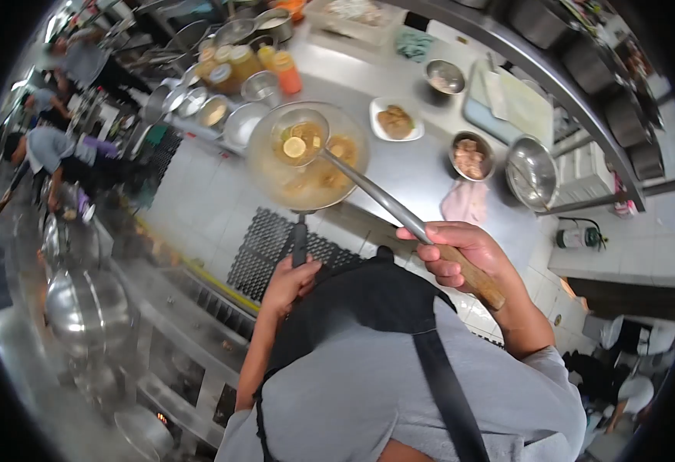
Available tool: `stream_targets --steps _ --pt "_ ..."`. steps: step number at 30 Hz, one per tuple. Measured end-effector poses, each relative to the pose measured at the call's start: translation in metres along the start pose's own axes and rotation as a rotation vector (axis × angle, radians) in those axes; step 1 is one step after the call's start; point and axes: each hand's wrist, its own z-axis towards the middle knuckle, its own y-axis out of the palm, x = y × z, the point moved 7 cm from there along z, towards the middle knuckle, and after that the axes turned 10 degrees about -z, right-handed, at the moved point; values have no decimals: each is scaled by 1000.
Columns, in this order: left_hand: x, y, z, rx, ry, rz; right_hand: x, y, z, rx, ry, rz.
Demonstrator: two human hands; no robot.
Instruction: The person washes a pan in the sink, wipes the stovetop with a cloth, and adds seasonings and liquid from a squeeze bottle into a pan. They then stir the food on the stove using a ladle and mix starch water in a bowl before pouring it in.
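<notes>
My left hand (290, 282) is closed around the black handle of a wok (263, 173), which is raised beside the steel counter's edge. Brown sauce with pieces of food lies in the wok. In my right hand (461, 254) is the wooden grip of a long steel ladle (380, 196). The ladle's bowl is over the wok and holds sauce with a round lemon slice (294, 146); whether it touches the wok I cannot tell. On the counter to the right of the wok stands a white square dish (379, 128) with browned food on it.
The steel counter (330, 88) carries sauce bottles (286, 73), several metal bowls, a bowl of raw-looking meat (470, 156), a pink cloth (465, 202) and a cutting board (522, 92). Stoves and a large steel wok (87, 308) are at left. Other people (52, 150) work farther off.
</notes>
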Motion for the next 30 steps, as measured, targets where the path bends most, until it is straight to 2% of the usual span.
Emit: stream_targets --steps 8,18,27,30 --pt "-5 -5 14 -43 -27 7 -22 -64 -1 241 -238 -213" --pt "1 2 13 27 -4 -7 -12 -160 45 534 -302 -519" --pt "0 5 18 15 -18 8 -1 -164 41 720 -352 -764" --pt "0 6 20 2 -20 29 -1 -157 32 812 -378 -1006"
